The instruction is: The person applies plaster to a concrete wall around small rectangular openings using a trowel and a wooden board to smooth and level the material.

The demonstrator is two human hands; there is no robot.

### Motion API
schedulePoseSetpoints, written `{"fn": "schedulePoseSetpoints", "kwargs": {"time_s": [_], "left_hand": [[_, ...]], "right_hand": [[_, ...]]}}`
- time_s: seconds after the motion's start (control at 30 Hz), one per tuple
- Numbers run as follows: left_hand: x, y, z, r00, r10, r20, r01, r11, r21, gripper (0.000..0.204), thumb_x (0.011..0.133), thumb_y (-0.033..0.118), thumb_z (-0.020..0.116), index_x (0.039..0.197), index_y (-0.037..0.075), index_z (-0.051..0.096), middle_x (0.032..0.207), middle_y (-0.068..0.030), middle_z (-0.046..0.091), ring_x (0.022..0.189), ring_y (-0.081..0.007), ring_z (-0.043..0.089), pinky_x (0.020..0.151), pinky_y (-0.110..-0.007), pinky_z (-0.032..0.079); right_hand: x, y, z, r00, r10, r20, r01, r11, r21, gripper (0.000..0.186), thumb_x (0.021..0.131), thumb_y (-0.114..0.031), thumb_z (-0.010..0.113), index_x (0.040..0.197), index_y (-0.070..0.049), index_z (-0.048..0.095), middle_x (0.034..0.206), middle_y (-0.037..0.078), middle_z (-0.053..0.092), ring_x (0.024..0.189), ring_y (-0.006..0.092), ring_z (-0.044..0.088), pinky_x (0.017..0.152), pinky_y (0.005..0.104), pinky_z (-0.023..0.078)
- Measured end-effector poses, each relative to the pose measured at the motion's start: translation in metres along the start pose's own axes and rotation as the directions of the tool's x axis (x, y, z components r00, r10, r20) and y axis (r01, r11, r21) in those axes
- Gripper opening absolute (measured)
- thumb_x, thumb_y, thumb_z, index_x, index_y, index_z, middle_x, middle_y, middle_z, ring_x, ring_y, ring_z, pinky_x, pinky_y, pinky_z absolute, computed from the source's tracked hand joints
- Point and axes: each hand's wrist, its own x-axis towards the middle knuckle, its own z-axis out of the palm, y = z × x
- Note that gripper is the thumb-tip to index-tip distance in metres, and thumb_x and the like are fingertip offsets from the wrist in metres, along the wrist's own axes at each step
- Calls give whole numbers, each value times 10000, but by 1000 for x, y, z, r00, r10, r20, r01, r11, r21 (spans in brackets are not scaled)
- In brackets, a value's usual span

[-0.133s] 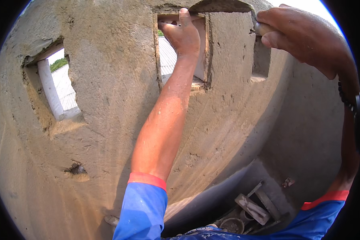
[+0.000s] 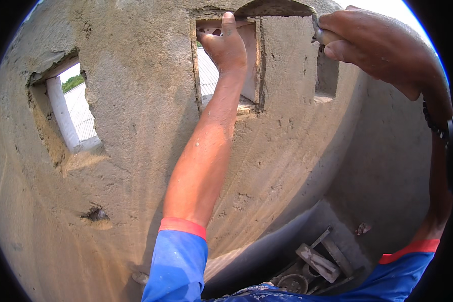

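My right hand is wrapped round the pale handle of a trowel. The trowel's dark, mortar-smeared blade points left, lying along the wall just above the middle window opening. My left hand reaches up into the top of that opening, its thumb stretched upward near the blade's tip. The other left fingers extend under the opening's top edge and are partly hidden there; I see no object held in them. Rough grey-brown plaster covers the wall around both hands.
A second window opening is at the left, and a small recess at the right. Lower down is a ragged hole. Far below at the right stand a dirty bucket and a mortar-covered wooden board.
The trowel and both hands appear slightly further left in the picture, as does the nearby wall. Their grip and pose look the same.
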Motion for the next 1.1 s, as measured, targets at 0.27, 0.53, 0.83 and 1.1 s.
{"fn": "schedulePoseSetpoints", "kwargs": {"time_s": [0.27,0.53,0.83,1.1], "left_hand": [[0,0,-6,1000,11,-17,-11,1000,19,533,911,332,642,1196,-78,459,1148,-188,519,1109,-284,504,1019,-416,357],[1,3,-5,999,37,-11,-34,979,202,434,924,340,607,1046,-68,519,1020,-194,555,981,-273,536,934,-431,395],[-1,11,-1,998,-56,-28,61,964,259,574,919,423,612,1040,-126,496,1028,-213,555,981,-270,526,917,-401,411],[-2,12,0,997,-73,-6,72,961,268,479,957,366,563,1046,-97,478,1044,-200,502,1026,-300,496,951,-434,376]], "right_hand": [[-1,6,18,971,-30,-238,30,1000,-4,302,948,-231,578,1174,-31,558,938,149,586,910,270,582,854,408,475],[-1,-10,8,981,16,-192,-10,999,34,242,940,-238,578,1050,-23,577,894,145,593,898,298,588,861,431,473],[11,5,18,951,-102,-292,104,995,-6,265,928,-222,575,1102,-22,578,908,153,601,880,301,612,834,414,500],[3,-44,-37,964,202,172,-237,947,217,276,934,-234,578,1050,16,601,863,177,628,807,275,654,794,390,556]]}}
